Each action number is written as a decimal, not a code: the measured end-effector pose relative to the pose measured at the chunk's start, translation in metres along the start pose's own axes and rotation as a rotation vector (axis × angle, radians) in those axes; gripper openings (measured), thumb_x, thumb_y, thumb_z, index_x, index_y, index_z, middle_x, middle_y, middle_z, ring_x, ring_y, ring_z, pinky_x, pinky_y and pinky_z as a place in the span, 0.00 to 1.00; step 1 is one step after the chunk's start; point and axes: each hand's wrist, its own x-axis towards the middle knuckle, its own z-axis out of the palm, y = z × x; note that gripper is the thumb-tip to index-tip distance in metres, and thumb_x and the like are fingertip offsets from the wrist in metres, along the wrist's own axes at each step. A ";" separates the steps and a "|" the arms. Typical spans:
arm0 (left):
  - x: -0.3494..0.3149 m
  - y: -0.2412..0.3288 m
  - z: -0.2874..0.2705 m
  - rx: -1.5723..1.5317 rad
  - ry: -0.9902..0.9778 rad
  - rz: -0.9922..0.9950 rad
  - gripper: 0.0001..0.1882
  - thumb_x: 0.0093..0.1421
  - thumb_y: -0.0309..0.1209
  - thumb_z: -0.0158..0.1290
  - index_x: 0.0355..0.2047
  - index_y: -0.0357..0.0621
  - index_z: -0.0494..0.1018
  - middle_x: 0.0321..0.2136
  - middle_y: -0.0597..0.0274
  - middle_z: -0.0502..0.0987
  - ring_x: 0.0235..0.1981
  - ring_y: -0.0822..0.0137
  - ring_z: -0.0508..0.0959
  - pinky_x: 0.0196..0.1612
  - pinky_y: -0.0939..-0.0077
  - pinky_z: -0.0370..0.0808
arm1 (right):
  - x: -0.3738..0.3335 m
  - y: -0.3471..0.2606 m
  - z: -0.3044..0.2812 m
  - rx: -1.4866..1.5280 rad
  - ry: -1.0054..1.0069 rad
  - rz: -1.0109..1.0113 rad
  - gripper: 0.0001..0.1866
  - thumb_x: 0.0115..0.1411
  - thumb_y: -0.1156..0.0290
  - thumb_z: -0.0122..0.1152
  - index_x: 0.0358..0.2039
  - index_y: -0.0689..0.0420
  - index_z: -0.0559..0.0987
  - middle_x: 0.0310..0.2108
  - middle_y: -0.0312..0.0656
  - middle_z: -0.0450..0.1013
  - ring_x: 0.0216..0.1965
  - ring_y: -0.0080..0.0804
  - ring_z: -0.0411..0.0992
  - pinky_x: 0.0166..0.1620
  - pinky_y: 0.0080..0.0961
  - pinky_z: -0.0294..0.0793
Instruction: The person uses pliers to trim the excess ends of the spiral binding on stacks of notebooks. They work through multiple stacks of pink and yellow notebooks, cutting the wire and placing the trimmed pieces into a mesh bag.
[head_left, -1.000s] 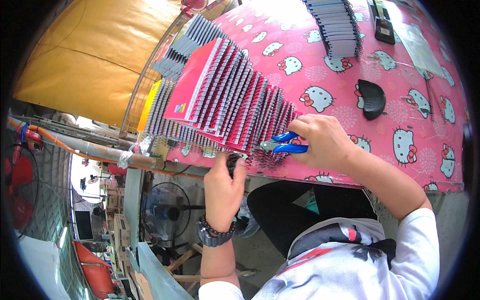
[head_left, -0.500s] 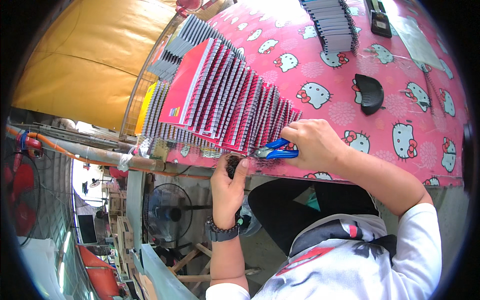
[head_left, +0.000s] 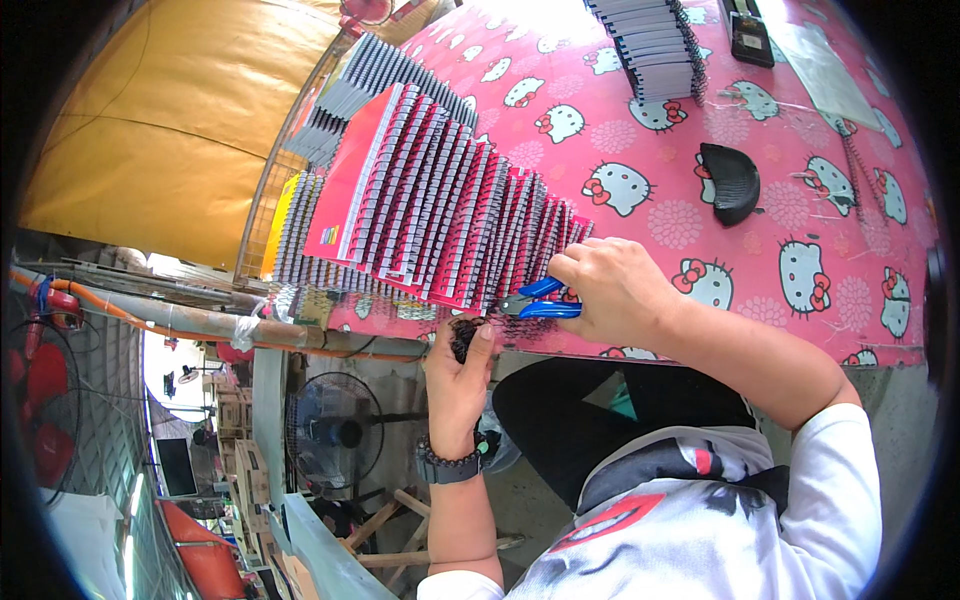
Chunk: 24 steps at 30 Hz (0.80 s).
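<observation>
My right hand [head_left: 615, 292] is closed round the blue-handled cutting pliers [head_left: 548, 311], whose jaws point left at the lower end of a stack of red spiral-bound notebooks [head_left: 345, 185]. Just below that end, my left hand [head_left: 456, 385] is curled around a dark, tangled bundle [head_left: 463, 340]; it looks like thin wire, but its kind is hard to make out. The notebooks lie in an overlapping, fanned row with their wire spirals facing me. The exact spot where the plier jaws meet the bindings is too small to tell.
Yellow notebooks [head_left: 284, 225] and grey-bound ones [head_left: 375, 80] sit left of the red stack. Another spiral-bound stack [head_left: 655, 55], a black curved object [head_left: 732, 185] and a black device [head_left: 750, 38] lie on the pink patterned table [head_left: 675, 228]. A fan [head_left: 340, 430] stands below the table's left edge.
The whole view has shifted slightly, with the table's things a little further left. The pliers remain in my right hand at the notebooks' lower end, and my left hand still holds the dark bundle.
</observation>
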 end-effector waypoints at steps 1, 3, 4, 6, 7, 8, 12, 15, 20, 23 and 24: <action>0.000 -0.001 0.000 0.004 0.005 0.001 0.12 0.63 0.37 0.53 0.38 0.40 0.70 0.23 0.69 0.73 0.18 0.83 0.65 0.20 0.88 0.60 | 0.000 0.000 -0.002 0.015 -0.026 0.009 0.19 0.43 0.60 0.68 0.31 0.59 0.76 0.28 0.43 0.75 0.34 0.41 0.75 0.39 0.36 0.74; -0.001 0.000 0.004 -0.035 0.004 0.005 0.13 0.63 0.38 0.53 0.38 0.40 0.70 0.23 0.69 0.73 0.18 0.83 0.65 0.20 0.88 0.60 | -0.001 0.000 -0.006 0.013 -0.031 0.010 0.18 0.43 0.60 0.67 0.30 0.60 0.76 0.27 0.44 0.75 0.33 0.42 0.76 0.39 0.36 0.75; -0.001 0.000 0.005 -0.055 0.004 0.007 0.13 0.63 0.38 0.53 0.38 0.40 0.70 0.23 0.69 0.73 0.18 0.83 0.65 0.20 0.87 0.60 | -0.001 0.001 -0.006 0.012 -0.034 0.010 0.18 0.44 0.60 0.67 0.30 0.60 0.76 0.27 0.45 0.75 0.33 0.42 0.76 0.39 0.37 0.75; -0.001 0.000 0.005 -0.052 0.003 0.017 0.13 0.63 0.38 0.53 0.38 0.41 0.69 0.23 0.70 0.73 0.18 0.83 0.65 0.20 0.87 0.60 | -0.001 0.003 -0.006 0.007 -0.057 0.021 0.18 0.44 0.60 0.67 0.30 0.60 0.77 0.27 0.45 0.75 0.33 0.43 0.76 0.38 0.37 0.75; -0.001 -0.001 0.005 -0.051 0.002 0.022 0.13 0.63 0.38 0.53 0.38 0.41 0.69 0.23 0.70 0.73 0.18 0.83 0.65 0.20 0.87 0.60 | -0.001 0.003 -0.006 0.004 -0.069 0.027 0.18 0.44 0.59 0.67 0.30 0.60 0.77 0.27 0.45 0.75 0.33 0.43 0.76 0.38 0.37 0.75; -0.001 -0.001 0.006 -0.055 0.005 0.032 0.13 0.63 0.38 0.53 0.38 0.41 0.69 0.23 0.70 0.73 0.18 0.83 0.65 0.20 0.87 0.60 | -0.001 0.003 -0.006 0.005 -0.075 0.029 0.18 0.44 0.59 0.67 0.30 0.60 0.77 0.28 0.45 0.75 0.33 0.43 0.76 0.38 0.37 0.75; 0.001 -0.004 0.005 -0.066 0.015 0.055 0.13 0.63 0.38 0.53 0.39 0.41 0.69 0.23 0.70 0.73 0.18 0.83 0.64 0.20 0.88 0.60 | 0.000 0.003 -0.006 0.006 -0.068 0.033 0.18 0.44 0.60 0.67 0.30 0.59 0.76 0.27 0.45 0.75 0.33 0.44 0.76 0.37 0.38 0.75; 0.001 -0.005 0.004 -0.059 0.027 0.062 0.13 0.63 0.38 0.54 0.38 0.40 0.70 0.23 0.70 0.73 0.19 0.83 0.65 0.21 0.87 0.60 | -0.004 0.011 -0.004 0.034 0.031 0.013 0.18 0.43 0.61 0.68 0.29 0.59 0.76 0.26 0.44 0.74 0.33 0.44 0.75 0.37 0.39 0.74; 0.004 -0.008 0.008 0.021 0.015 0.048 0.14 0.62 0.38 0.55 0.37 0.38 0.72 0.26 0.68 0.75 0.25 0.79 0.69 0.30 0.83 0.66 | -0.007 0.022 -0.004 -0.055 0.241 -0.073 0.21 0.38 0.65 0.69 0.34 0.59 0.75 0.30 0.43 0.73 0.35 0.43 0.73 0.40 0.38 0.71; 0.008 -0.003 0.017 0.077 0.015 0.099 0.14 0.61 0.37 0.56 0.36 0.37 0.72 0.25 0.69 0.74 0.24 0.79 0.68 0.29 0.83 0.64 | -0.004 0.020 0.002 -0.056 0.204 -0.086 0.22 0.38 0.64 0.70 0.34 0.60 0.75 0.31 0.44 0.73 0.36 0.45 0.73 0.40 0.38 0.70; 0.010 -0.004 0.019 0.074 0.022 0.124 0.13 0.61 0.36 0.57 0.35 0.39 0.72 0.22 0.73 0.71 0.21 0.82 0.65 0.25 0.85 0.60 | -0.003 0.019 0.001 -0.034 0.136 -0.054 0.22 0.38 0.64 0.70 0.34 0.60 0.75 0.31 0.44 0.73 0.36 0.44 0.73 0.40 0.38 0.70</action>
